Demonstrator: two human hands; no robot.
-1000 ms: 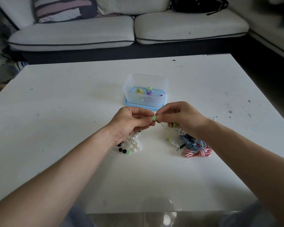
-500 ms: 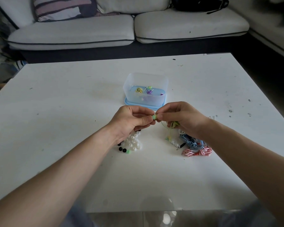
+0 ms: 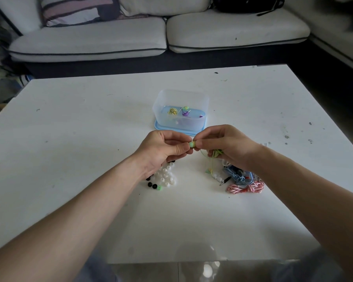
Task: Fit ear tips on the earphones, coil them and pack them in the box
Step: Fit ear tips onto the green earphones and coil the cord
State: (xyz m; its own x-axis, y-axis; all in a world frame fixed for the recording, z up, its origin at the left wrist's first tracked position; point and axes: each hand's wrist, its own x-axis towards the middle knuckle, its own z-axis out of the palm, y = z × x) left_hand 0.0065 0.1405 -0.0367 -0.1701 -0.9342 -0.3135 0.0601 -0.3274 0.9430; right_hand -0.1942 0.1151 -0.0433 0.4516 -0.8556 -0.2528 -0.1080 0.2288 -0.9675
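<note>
Moved: pretty much nothing tbh, both hands sit in the same spot as half a sec ago, same pinch going on.
Left hand (image 3: 161, 147): middle of the frame, thumb and forefinger pinching the green tip (image 3: 192, 144), other fingers curled in.
Right hand (image 3: 226, 143): just right of it, fingertips meeting the tip and pinching the end of the earphone (image 3: 216, 154). The bud itself is hidden, so can't tell how far on the tip is.
Cord: green, bunched under the right hand's lower fingers, one strand dangling down to the table (image 3: 90, 139).
Box (image 3: 180, 97): clear tub just above the hands, sitting on a blue lid (image 3: 157, 126), with a yellow coil (image 3: 172, 111) and a purple coil (image 3: 184, 113) inside.
White tips (image 3: 165, 176): pile under the left wrist, with black tips (image 3: 152, 185) and one green spare (image 3: 160, 187) at its lower left edge.
Other earphones: blue tangle (image 3: 238, 176) and red-white coil (image 3: 245, 187) below the right wrist, touching each other.
Sofa (image 3: 90, 41): runs across the top of the frame.
</note>
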